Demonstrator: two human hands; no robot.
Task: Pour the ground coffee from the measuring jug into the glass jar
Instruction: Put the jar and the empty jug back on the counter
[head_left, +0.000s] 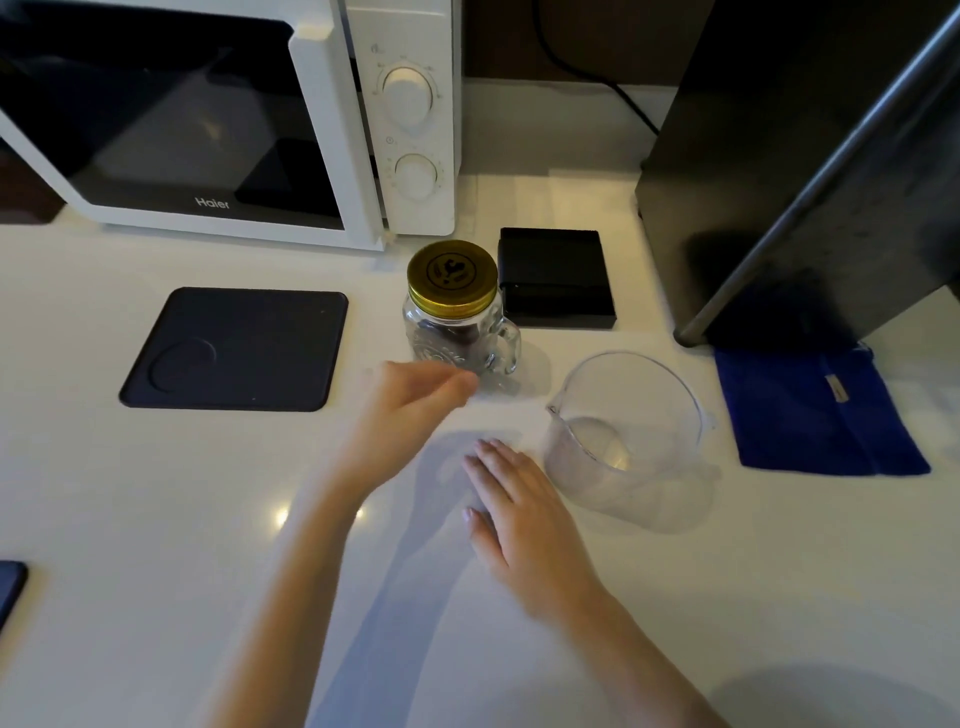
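A glass jar (457, 338) with a handle stands upright on the white counter, its gold lid (452, 278) screwed on; dark ground coffee shows inside. To its right sits a clear plastic measuring jug (623, 431), upright and looking empty. My left hand (410, 410) hovers just in front of the jar's left side, fingers loosely curled, holding nothing. My right hand (519, 514) lies flat and palm down on the counter, a little left of the jug, fingers apart.
A white microwave (218, 119) stands at the back left. A dark mat (239, 348) lies left of the jar, a black box (556, 278) behind it. A blue cloth (815, 410) lies right of the jug under a dark appliance (805, 156).
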